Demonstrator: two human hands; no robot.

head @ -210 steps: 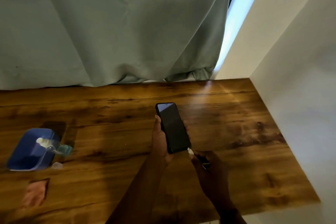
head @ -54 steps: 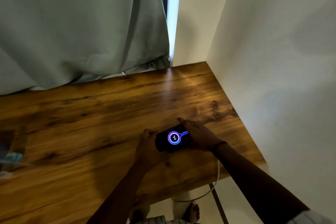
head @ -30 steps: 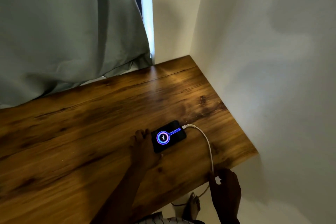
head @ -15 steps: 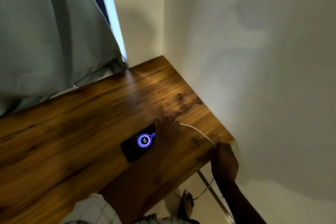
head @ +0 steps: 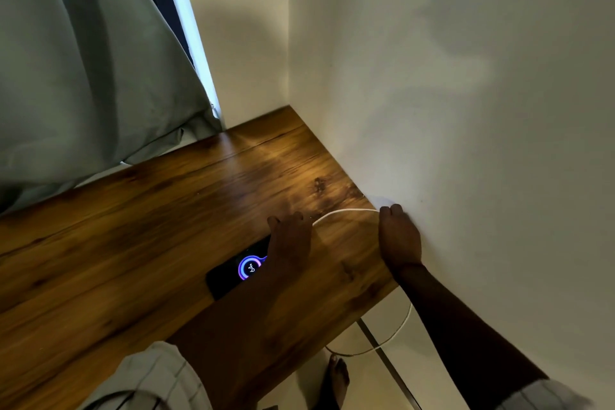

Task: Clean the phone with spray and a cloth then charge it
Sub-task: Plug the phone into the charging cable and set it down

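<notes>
One phone (head: 233,276) lies flat, screen up, on the wooden table (head: 133,226) near its right front corner. A blue and violet ring glows on the dark screen. The left hand (head: 289,245) covers the phone's far end, with its fingers curled down over that end. A white charging cable (head: 346,212) comes out from under those fingers and arcs across the tabletop to the right hand (head: 399,240). That hand sits at the table's right edge, touching the white wall (head: 466,110), with its fingers bent around the cable. The two hands are apart, joined only by that stretch of cable. Below the table edge the cable hangs in a loop towards the pale floor, near a bare foot (head: 337,379). A checked sleeve (head: 153,379) shows on the left arm. A grey-green curtain (head: 83,60) hangs behind the table's far edge, with a strip of daylight beside it.
</notes>
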